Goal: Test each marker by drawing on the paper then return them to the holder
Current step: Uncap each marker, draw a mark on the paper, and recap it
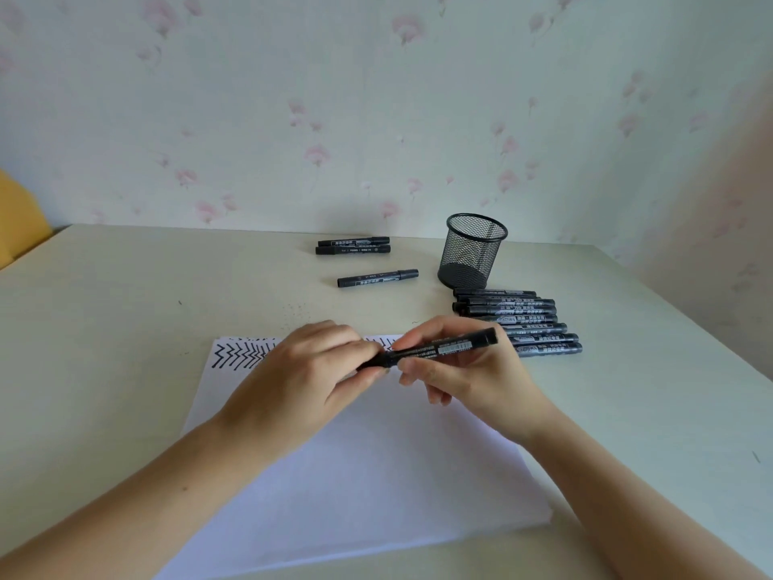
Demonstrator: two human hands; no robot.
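A black marker (449, 348) lies level between both hands above the white paper (359, 475). My right hand (464, 370) grips its barrel with fingers and thumb. My left hand (309, 374) pinches the marker's left end, where the cap would be; that end is hidden by my fingers. Black zigzag strokes (242, 353) run along the paper's far edge. The black mesh holder (470, 251) stands upright behind my right hand, and no markers show inside it.
Several black markers (523, 322) lie in a row just right of my right hand, in front of the holder. Three more markers lie farther back: two together (353, 245) and one alone (377, 278). A yellow object (16, 219) sits at the far left table edge.
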